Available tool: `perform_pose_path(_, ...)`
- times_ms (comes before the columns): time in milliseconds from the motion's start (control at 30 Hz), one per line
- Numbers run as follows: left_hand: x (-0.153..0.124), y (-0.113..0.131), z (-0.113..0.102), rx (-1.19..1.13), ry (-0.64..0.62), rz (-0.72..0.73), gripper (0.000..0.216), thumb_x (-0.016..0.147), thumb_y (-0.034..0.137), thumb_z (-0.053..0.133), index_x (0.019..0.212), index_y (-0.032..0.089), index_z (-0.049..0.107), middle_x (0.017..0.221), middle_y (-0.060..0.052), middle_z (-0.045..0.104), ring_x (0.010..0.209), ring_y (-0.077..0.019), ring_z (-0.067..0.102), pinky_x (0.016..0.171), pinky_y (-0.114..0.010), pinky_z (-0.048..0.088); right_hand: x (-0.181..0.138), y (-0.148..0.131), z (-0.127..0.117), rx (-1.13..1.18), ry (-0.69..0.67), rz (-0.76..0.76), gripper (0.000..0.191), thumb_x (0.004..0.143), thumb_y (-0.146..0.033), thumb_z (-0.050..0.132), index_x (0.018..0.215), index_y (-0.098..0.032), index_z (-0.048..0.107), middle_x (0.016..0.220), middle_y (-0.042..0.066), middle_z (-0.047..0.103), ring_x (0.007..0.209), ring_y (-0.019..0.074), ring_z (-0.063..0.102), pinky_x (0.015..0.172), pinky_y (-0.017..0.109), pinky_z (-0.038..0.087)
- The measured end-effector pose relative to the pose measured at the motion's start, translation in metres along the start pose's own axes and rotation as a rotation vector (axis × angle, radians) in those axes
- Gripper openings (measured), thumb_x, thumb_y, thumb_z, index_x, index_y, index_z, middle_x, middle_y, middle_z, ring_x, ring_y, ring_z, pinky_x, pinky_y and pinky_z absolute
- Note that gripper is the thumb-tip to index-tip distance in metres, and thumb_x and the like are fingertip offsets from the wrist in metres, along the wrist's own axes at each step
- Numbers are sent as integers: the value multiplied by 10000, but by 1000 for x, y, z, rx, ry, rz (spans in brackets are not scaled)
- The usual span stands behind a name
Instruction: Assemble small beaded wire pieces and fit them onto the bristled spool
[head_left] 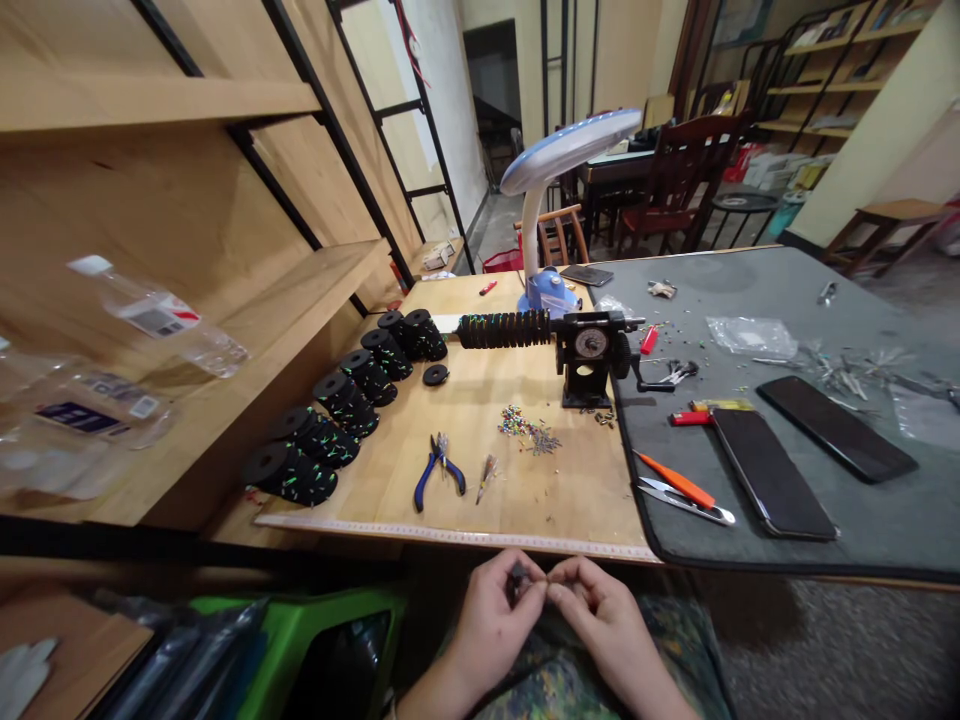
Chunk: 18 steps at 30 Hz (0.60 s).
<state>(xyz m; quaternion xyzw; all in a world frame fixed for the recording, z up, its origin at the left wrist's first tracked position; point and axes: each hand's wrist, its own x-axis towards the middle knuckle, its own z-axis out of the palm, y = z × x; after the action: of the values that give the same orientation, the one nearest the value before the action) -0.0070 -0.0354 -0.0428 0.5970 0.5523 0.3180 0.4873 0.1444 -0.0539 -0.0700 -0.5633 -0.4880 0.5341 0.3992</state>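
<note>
Below the table's front edge, my left hand (496,615) is closed around a small dark object (517,577), mostly hidden by the fingers. Its thumb and fingertip meet those of my right hand (604,618), which is also pinched; whatever lies between the tips is too small to name. Nearest on the wooden table (390,470) are blue-handled pliers (440,473), a small pointed item (487,478), and a pile of tiny coloured beads and metal pieces (531,430). Behind them stands a black hand-cranked winder (592,355) with a row of black discs (504,329) on its shaft.
Stacks of black foam spools (349,405) line the left side, beside a shelf with plastic bottles (165,315). A blue-white lamp (532,230) rises at the back. On the grey mat (720,330) lie phones (772,475), an orange-handled tool (675,478), scissors-like snips (686,502) and plastic bags.
</note>
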Motion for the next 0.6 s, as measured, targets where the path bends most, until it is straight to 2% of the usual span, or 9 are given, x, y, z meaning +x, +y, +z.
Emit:
perform_pose_path(100, 0, -1, -4, -64, -35, 16, 77, 806, 213, 563, 764, 160, 599, 716, -18, 614, 659, -145, 548, 616, -218, 418, -1, -4, 1, -93, -36, 11, 208, 767, -355, 561, 662, -177, 581, 475, -101, 301, 464, 98, 275, 468, 227, 235)
perform_pose_path(200, 1, 0, -6, -96, -47, 34, 100, 833, 243, 559, 779, 166, 595, 729, -13, 607, 681, -148, 552, 640, -218, 430, -3, -7, 2, -124, -44, -15, 166, 769, -309, 529, 654, -189, 529, 485, -102, 300, 470, 98, 277, 469, 227, 229)
perform_pose_path(400, 4, 7, -10, -56, 91, 103, 180, 889, 280, 493, 800, 174, 607, 739, -21, 616, 705, -166, 562, 667, -237, 436, -8, -5, 2, -119, -26, -83, 152, 791, -261, 514, 657, -214, 462, 503, -95, 323, 477, 104, 313, 478, 230, 242)
perform_pose_path(467, 5, 9, -12, -47, 84, 118, 180, 890, 287, 495, 804, 176, 607, 751, -24, 620, 713, -170, 570, 676, -242, 441, -8, -5, 1, -115, -26, -94, 162, 812, -276, 518, 668, -209, 488, 508, -93, 321, 481, 106, 316, 482, 232, 241)
perform_pose_path(600, 3, 11, -13, -35, 30, 131, 172, 900, 286, 486, 839, 176, 604, 792, -31, 628, 741, -173, 588, 684, -242, 448, -7, -6, 1, -114, -50, -100, 199, 847, -358, 539, 835, -184, 635, 495, -99, 287, 462, 106, 282, 472, 239, 211)
